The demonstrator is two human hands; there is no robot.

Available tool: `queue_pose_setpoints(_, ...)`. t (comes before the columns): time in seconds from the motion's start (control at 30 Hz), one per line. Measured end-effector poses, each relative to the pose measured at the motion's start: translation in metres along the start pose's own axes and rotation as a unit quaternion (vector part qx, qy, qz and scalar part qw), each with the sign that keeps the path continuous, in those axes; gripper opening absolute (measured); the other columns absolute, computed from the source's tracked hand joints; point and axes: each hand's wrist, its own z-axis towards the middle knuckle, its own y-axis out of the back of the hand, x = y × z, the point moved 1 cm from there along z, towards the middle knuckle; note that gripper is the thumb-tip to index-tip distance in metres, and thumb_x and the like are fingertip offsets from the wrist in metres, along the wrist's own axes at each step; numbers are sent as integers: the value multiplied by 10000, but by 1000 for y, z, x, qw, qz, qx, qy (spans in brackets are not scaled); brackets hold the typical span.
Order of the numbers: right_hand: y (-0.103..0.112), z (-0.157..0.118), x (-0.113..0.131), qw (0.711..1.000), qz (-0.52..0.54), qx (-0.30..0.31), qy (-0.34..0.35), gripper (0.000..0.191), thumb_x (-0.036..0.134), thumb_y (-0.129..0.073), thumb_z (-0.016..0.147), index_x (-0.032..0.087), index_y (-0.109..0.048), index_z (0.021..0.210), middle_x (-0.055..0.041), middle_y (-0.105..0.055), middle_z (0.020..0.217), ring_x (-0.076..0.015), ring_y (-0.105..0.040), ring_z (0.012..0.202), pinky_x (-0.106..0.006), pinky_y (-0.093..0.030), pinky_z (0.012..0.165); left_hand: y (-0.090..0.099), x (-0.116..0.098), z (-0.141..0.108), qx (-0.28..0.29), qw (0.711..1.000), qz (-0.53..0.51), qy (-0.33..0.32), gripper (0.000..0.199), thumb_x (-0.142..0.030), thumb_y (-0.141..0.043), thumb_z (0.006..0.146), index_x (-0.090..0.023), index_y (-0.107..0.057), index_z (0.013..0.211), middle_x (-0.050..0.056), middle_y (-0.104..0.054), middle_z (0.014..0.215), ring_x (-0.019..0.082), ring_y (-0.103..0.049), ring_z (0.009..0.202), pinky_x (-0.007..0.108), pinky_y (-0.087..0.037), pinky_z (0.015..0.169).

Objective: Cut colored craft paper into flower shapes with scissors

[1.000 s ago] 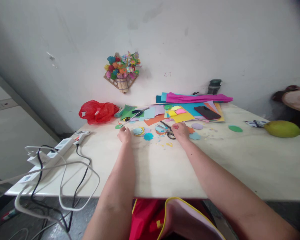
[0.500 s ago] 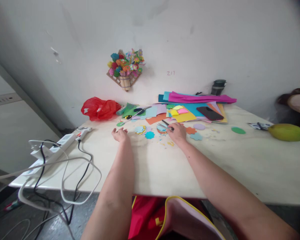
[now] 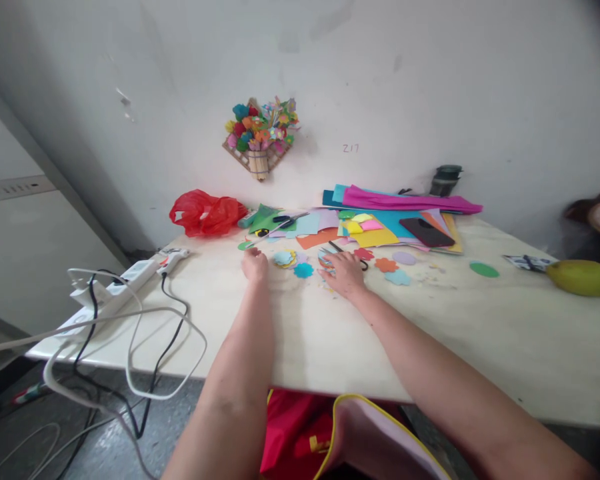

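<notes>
- Right hand [image 3: 347, 272] spreads over a small pile of paper cut-outs [image 3: 326, 254] mid-table; whether fingertips and thumb pinch any, I cannot tell
- A dragging palm could scatter those light pieces, or crease the blue paper flower [image 3: 303, 270] just beside it
- Left hand [image 3: 255, 265] is curled near the green paper oval [image 3: 245, 246]; I cannot tell if it holds anything
- Black-handled scissors [image 3: 335, 247], partly hidden by the right hand, could snag its fingers or get pushed into the pile
- Their long axis slants from a handle loop at near right to far left; the blades probably point wallward, though hidden
</notes>
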Motion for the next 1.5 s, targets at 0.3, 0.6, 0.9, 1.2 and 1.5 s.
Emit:
queue_pose_setpoints(0.3, -3, 19, 24, 995, -39, 87, 17, 419, 468, -571, 880, 199, -676, 1185, -120, -663, 1227, -308, -524, 1154, -420, -338, 935, -2, -6, -13, 33, 989, 139, -22, 329, -534, -698, 698, -218, -697, 790, 131, -468, 1472, 400, -155, 1463, 576, -154, 1149)
queue_pose_setpoints(0.6, -18, 30, 25, 997, -35, 66, -8, 389, 469, -564, 882, 223, -693, 1155, -104, -674, 1217, -297, -538, 1153, -405, -367, 940, -13, 1, -5, 102, 979, 174, -31, 284, -455, -791, 607, -232, -669, 736, 85, -380, 1544, 415, -14, 1485, 640, -45, 1145)
queue_pose_setpoints(0.9, -24, 25, 23, 997, -34, 71, -9, 393, 455, -560, 886, 224, -681, 1180, -107, -652, 1248, -303, -526, 1163, -423, -372, 952, -7, -4, -8, 74, 992, 92, -33, 126, -329, -754, 646, -255, -653, 635, 46, -675, 1233, 360, -357, 1367, 625, -82, 1145)
queue_pose_setpoints(1.2, -32, 26, 23, 995, -43, 83, 18, 406, 489, -584, 863, 212, -667, 1149, -125, -546, 1391, -313, -444, 1274, -449, -299, 1027, 2, -7, -8, 103, 994, 48, -10, 44, -286, -683, 736, -253, -660, 755, 7, -748, 883, 219, -675, 964, 360, -422, 948)
queue_pose_setpoints(1.5, -38, 36, 14, 995, 40, 90, -25, 292, 402, -732, 719, 259, -683, 969, -69, -614, 1294, -278, -504, 1232, -427, -348, 1013, -4, -1, -3, 115, 992, 51, -15, 227, -175, -673, 712, -261, -674, 922, 5, -760, 939, 211, -668, 1023, 346, -423, 953)
